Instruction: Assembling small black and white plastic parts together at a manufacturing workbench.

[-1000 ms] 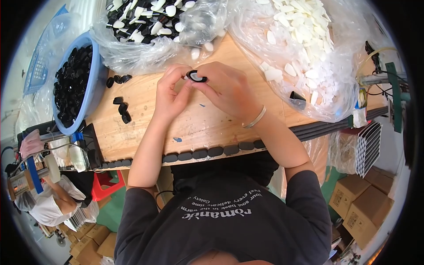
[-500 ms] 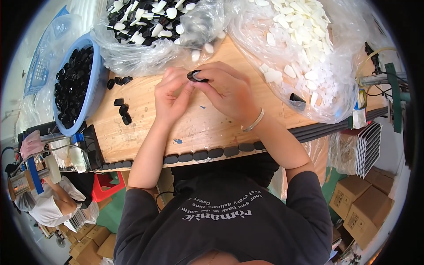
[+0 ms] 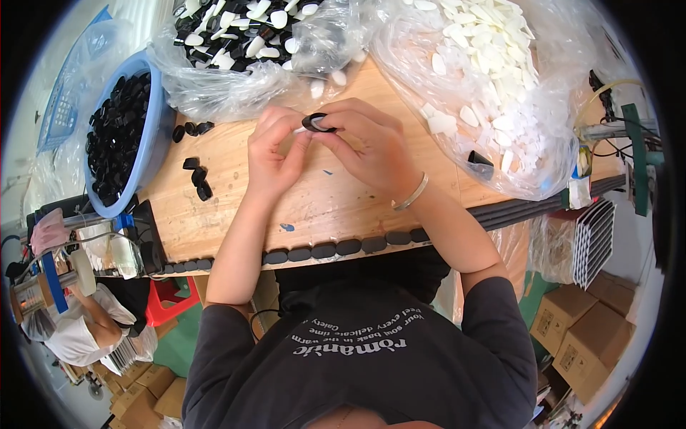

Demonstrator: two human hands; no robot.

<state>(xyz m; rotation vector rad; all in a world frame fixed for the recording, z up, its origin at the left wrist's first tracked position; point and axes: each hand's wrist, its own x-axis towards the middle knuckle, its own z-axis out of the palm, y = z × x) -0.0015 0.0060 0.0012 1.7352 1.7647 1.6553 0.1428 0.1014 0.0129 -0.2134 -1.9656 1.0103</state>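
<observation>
Above the middle of the table both my hands meet at a small black oval cap (image 3: 319, 123), hollow with a pale inside. My right hand (image 3: 375, 146) has it pinched between thumb and fingers. My left hand (image 3: 275, 149) is closed beside it, its fingertips on a small white piece (image 3: 301, 129) that reaches the cap's left edge. How far the white piece goes into the cap is hidden. Several loose black caps (image 3: 200, 175) lie on the table left of my left hand.
A blue basin (image 3: 163, 118) of black caps stands at the left. Behind my hands lies a plastic bag (image 3: 214, 89) of black and white pieces; another clear bag (image 3: 529, 182) with white pieces is at the right. Dark padding (image 3: 348, 247) lines the table's (image 3: 343, 207) near edge. A person (image 3: 86, 329) sits at far left.
A bit of the white piece now shows between my left fingertips and the cap. My left fingers have shifted slightly left; my right hand is nearly still.
</observation>
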